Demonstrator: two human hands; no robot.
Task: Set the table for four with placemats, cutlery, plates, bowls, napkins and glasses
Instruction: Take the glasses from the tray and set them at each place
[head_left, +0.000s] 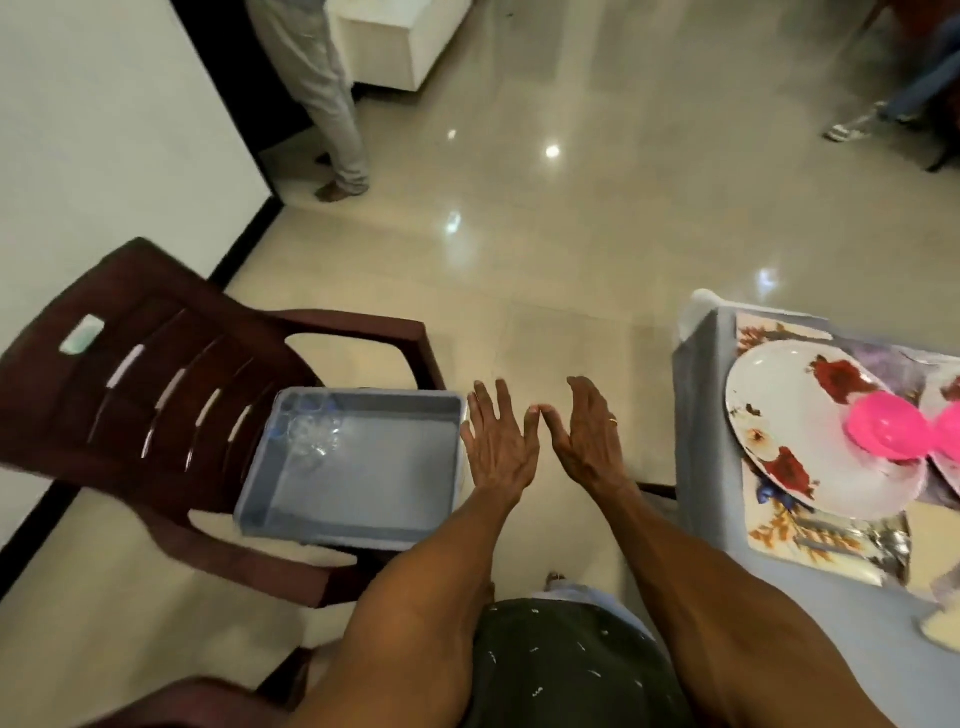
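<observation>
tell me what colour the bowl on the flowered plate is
Bright pink bowl, sitting on the plate; the head view shows it.

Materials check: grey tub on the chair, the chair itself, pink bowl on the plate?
Grey tub: looks like moulded plastic, matte, with thin walls and rounded corners. Chair: dark brown plastic, semi-gloss, slotted one-piece back with soft highlights. Pink bowl: probably plastic, a glossy, saturated, uniform pink. It sits on a floral plate whose material I can't tell.

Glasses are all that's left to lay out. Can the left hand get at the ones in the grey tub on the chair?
Probably yes. The left hand is open and empty beside the tub; the tub has no lid, and the glasses sit uncovered in its far corner.
</observation>
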